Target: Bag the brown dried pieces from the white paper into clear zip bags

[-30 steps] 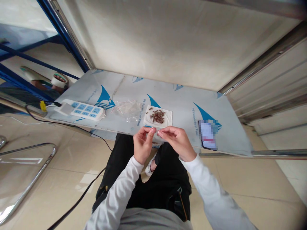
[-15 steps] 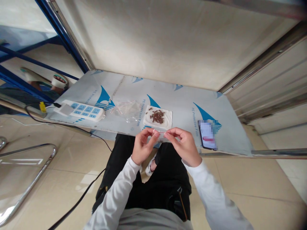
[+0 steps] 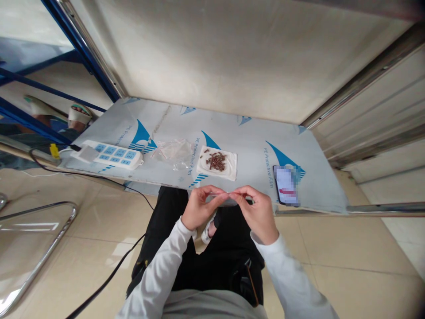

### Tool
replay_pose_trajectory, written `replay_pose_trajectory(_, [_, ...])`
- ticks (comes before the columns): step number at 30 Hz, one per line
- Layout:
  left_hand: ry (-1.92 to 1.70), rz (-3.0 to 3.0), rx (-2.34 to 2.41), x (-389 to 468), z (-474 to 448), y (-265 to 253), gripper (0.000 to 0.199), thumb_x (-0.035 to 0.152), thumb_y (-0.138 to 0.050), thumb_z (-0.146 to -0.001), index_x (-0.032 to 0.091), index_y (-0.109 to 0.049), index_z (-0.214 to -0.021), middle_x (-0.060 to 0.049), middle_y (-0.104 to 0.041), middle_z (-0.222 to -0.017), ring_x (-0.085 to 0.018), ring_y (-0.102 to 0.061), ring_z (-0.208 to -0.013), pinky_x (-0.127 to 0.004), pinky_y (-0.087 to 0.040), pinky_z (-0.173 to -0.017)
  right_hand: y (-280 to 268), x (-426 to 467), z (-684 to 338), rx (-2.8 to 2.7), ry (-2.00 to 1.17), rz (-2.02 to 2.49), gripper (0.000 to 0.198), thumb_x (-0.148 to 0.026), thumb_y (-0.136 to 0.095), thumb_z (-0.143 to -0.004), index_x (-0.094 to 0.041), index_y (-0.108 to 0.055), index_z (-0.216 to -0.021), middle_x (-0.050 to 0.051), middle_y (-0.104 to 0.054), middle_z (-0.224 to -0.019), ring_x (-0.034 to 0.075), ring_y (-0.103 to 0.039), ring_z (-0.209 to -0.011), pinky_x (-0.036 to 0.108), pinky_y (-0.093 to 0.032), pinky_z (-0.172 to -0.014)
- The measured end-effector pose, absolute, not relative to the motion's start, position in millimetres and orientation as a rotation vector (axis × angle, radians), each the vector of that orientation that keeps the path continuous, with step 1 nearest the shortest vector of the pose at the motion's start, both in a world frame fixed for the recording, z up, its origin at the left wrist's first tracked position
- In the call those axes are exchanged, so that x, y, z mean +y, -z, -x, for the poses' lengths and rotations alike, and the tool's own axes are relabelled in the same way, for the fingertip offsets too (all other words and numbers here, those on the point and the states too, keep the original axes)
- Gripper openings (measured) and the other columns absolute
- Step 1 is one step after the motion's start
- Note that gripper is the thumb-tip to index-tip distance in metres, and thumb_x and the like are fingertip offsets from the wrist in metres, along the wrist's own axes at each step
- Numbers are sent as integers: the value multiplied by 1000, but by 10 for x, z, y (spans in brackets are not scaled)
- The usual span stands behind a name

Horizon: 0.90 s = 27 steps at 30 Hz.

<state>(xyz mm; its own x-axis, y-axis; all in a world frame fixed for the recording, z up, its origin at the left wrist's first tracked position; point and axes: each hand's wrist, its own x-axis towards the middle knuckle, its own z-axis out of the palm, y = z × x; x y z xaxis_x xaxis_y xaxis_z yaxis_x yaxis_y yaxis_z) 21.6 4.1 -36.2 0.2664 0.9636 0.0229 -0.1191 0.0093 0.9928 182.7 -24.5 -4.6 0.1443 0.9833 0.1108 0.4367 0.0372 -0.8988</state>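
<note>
Close together at the table's front edge, both hands pinch a small clear zip bag [image 3: 229, 202] with a thin reddish line along its top. My left hand [image 3: 199, 207] holds it between thumb and fingers on one side. Opposite, my right hand [image 3: 257, 212] pinches it too, the fingertips of the two hands nearly touching. The bag is see-through and mostly hidden, so its contents cannot be made out. Just beyond the hands, a heap of small brown screw-like pieces [image 3: 217, 161] lies on a white square pad [image 3: 231, 172].
Several clear bags [image 3: 172, 153] lie on the film-covered metal table [image 3: 252, 137], left of the pad. Farther left is a white power strip [image 3: 113, 155] with a black cable [image 3: 99, 176]. A phone [image 3: 285, 186] rests at the right. Another person's sandalled foot [image 3: 79, 116] shows beyond the blue frame.
My hands have come slightly lower and nearer my body, and their fingertips have closed in on each other along the bag's top. The view has shifted slightly.
</note>
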Motion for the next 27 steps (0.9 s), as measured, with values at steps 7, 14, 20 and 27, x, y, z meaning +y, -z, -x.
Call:
replay_pose_trajectory(7, [-1104, -1346, 1045, 49, -214, 325, 21, 35, -70, -77, 14, -70, -79, -6, -71, -76, -17, -65, -73, -27, -51, -71, 151, -266, -1741, -1196, -1131, 1381, 22, -40, -70, -78, -18, -65, -82, 5, -71, -84, 19, -67, -80, 30, -53, -76])
replay_pose_trajectory(14, [-1152, -1092, 1017, 83, -203, 372, 22, 36, -75, -72, 14, -70, -75, -5, -71, -72, -14, -63, -64, -26, -52, -64, 139, -232, -1720, -1016, -1181, 1323, 24, -40, -73, -74, -19, -63, -79, 3, -69, -79, 17, -65, -75, 28, -53, -72])
replay_pose_trajectory(20, [-1180, -1151, 1043, 92, -172, 353, 20, 33, -75, -72, 14, -70, -71, -4, -70, -68, -13, -62, -62, -24, -50, -63, 85, -217, -1669, -973, -1214, 1345, 28, -44, -73, -73, -17, -66, -79, 5, -70, -78, 18, -65, -74, 30, -53, -72])
replay_pose_trajectory(27, [-1166, -1066, 1021, 76, -144, 277, 23, 36, -73, -73, 14, -69, -68, -3, -70, -65, -13, -63, -60, -25, -51, -63, 100, -195, -1700, -1018, -1208, 1336, 27, -44, -71, -74, -19, -66, -82, 4, -71, -80, 18, -66, -74, 29, -53, -70])
